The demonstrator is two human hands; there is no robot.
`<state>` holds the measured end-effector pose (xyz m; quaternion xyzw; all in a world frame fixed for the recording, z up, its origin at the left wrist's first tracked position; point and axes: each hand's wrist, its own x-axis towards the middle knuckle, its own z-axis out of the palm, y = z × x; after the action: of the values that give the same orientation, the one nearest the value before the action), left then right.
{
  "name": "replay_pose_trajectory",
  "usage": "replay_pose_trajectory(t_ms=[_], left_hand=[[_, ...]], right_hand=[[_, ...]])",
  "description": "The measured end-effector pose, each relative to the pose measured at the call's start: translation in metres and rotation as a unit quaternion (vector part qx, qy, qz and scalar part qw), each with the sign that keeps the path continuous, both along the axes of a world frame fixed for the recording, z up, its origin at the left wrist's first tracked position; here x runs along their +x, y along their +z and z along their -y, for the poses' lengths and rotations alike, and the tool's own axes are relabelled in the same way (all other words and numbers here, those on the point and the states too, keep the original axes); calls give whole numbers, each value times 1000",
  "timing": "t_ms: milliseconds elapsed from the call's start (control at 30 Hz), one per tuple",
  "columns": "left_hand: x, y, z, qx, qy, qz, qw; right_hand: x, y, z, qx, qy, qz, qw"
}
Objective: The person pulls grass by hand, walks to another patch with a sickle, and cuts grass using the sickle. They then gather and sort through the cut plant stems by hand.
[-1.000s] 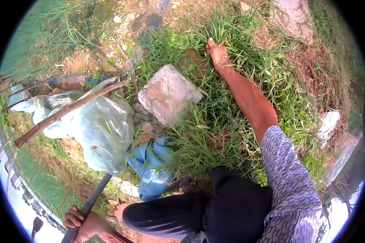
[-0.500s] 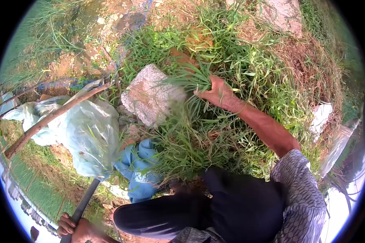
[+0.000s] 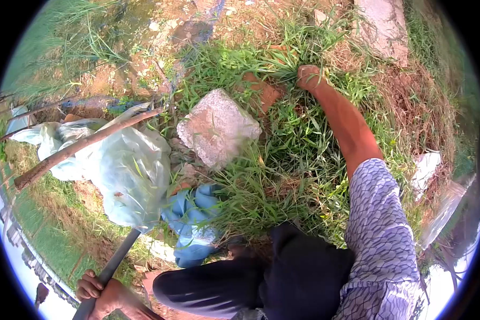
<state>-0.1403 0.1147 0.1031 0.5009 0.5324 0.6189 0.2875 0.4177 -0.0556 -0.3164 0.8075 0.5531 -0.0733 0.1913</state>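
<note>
My left hand [image 3: 98, 293] is wrapped round a dark grey pole [image 3: 120, 256] at the lower left. The pole's upper end meets a crumpled translucent plastic sheet [image 3: 128, 170]. My right hand [image 3: 309, 78] reaches far forward, low among green grass [image 3: 298, 125], and is closed round a tuft of long blades. Its fingertips are hidden in the leaves. Left of that hand lies a reddish-brown brick-like piece [image 3: 264, 95]. Closer to me sits a rough pale block of stone or concrete [image 3: 216, 128].
A wooden stick [image 3: 85, 144] slants across the plastic sheet. Blue cloth [image 3: 194, 221] lies near my knee [image 3: 197, 285]. At the top right is a flat concrete slab [image 3: 384, 26]. Dry straw and a white scrap [image 3: 425, 172] lie to the right.
My right hand has moved forward and slightly right, from above the near grass down into the far grass. My left hand stays on the pole. The view has shifted slightly.
</note>
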Motion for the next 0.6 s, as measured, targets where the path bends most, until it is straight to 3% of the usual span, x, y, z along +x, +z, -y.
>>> replay_pose_trajectory(t_ms=[67, 133, 200, 233, 300, 333, 367, 433, 467, 533, 600], left_hand=[[-4, -1, -1, 13, -3, 11, 1000], [-6, 1, -2, 7, -15, 23, 1000], [-10, -4, -2, 18, -26, 22, 999], [-13, -7, -2, 33, -38, 17, 999], [-16, -5, -3, 33, -10, -11, 999], [-18, -5, -4, 34, 8, -24, 999], [-40, -2, -4, 22, -49, 15, 998], [-38, -5, -4, 15, -52, 10, 998], [-39, 1, -3, -5, -53, 37, 998], [-31, -9, 0, 7, -30, 25, 999], [-16, -8, 2, -4, -37, 25, 999]], right_hand=[[0, 5, -9, -25, -58, -76, 995], [0, -14, -1, -12, 98, -27, 995], [-6, -23, 11, -25, 122, 0, 992], [-6, -28, 18, -17, 172, 146, 974], [-12, -35, 23, 33, 169, 164, 971], [-20, -7, 18, 60, 110, 47, 991], [-24, -10, 24, 46, 110, 42, 992], [-15, -16, 18, -18, 41, -97, 994], [-11, -19, 3, -11, 49, -96, 994], [4, -29, -2, -213, 81, -51, 972], [-14, 8, -19, -247, 65, -22, 967]])
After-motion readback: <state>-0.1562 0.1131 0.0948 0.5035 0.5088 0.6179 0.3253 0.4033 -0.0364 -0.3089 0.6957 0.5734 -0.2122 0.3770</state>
